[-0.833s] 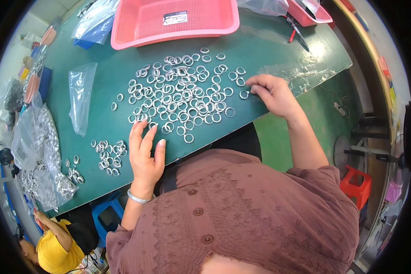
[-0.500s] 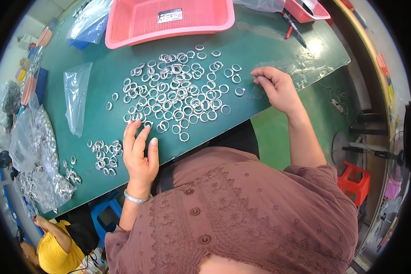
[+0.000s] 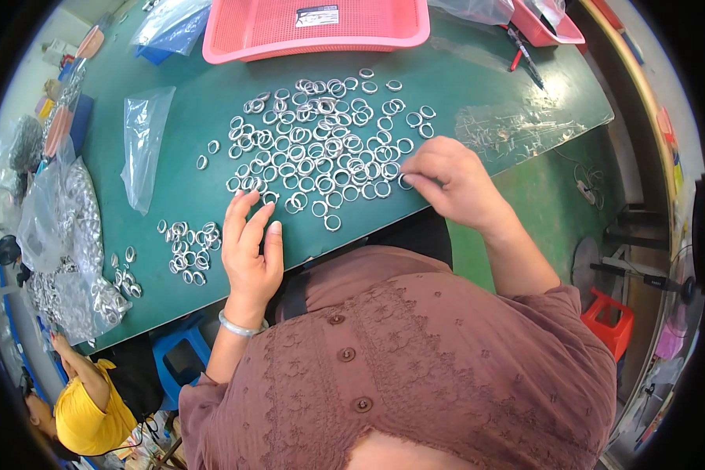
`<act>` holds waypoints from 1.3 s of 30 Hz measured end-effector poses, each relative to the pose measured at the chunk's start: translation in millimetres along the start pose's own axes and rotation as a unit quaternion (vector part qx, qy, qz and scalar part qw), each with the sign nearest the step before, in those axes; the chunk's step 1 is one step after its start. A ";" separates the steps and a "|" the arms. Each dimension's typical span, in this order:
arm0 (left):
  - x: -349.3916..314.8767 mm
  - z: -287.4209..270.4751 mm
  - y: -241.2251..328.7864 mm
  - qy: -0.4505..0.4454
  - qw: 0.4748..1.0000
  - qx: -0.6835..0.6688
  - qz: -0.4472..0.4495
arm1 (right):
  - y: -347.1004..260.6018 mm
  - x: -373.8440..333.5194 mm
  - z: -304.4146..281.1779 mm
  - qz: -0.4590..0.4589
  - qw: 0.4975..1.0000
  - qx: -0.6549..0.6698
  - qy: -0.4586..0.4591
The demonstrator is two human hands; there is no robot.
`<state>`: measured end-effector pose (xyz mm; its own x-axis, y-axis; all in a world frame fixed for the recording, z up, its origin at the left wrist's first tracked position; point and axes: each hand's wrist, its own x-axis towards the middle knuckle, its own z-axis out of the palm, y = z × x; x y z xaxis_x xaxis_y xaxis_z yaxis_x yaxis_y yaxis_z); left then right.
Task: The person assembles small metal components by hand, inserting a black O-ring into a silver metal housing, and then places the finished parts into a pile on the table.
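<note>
Many small silvery metal rings, several with a little stud on the rim, lie spread in a loose pile [image 3: 313, 149] on the green table [image 3: 352, 243]. At the pile's right edge my right hand [image 3: 458, 184] is closed in a pinch, its fingertips on one metal ring [image 3: 406, 182]. My left hand [image 3: 252, 254], with a pale bangle on its wrist, rests at the pile's near left edge. Its fingers are apart, and the fingertips touch or nearly touch rings there. Left of that hand lies a smaller group of rings [image 3: 188, 252].
A pink mesh basket [image 3: 317, 52] stands behind the pile. A clear plastic bag [image 3: 145, 149] lies to the left, near a large bag of metal parts [image 3: 78, 227]. Pliers [image 3: 525, 59] lie at the back right. A person in yellow [image 3: 94, 411] is at lower left.
My right hand has moved left from the bare table to a ring at the pile's edge. My left hand stays by the pile. The whole view has shifted slightly.
</note>
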<state>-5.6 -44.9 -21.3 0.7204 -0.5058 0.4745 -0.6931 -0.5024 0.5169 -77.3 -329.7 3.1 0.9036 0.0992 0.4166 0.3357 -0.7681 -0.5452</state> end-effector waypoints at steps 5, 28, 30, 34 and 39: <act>-1.3 -1.3 0.9 -0.005 1.000 -0.006 -0.010 | -10.9 -3.6 13.1 -0.023 0.998 -0.035 -0.042; 14.8 -4.7 30.7 -0.141 0.803 -0.514 -0.265 | -62.2 26.6 58.9 -0.069 0.979 0.190 0.029; 13.4 -3.1 29.0 -0.123 0.794 -0.529 -0.273 | -65.8 24.0 61.2 0.065 0.955 0.289 0.000; 11.7 -0.9 29.4 -0.077 0.788 -0.554 -0.259 | -64.1 27.3 65.8 0.210 0.821 0.527 -0.056; 8.1 2.3 28.5 -0.043 0.831 -0.505 -0.230 | -60.0 28.8 65.6 0.151 0.881 0.447 -0.042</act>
<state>-19.6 -64.9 -4.4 0.8691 -0.4937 0.0316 0.0590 0.1669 0.9842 -54.0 -239.3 0.0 0.9915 0.0515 0.1197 0.1181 0.0335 -0.9924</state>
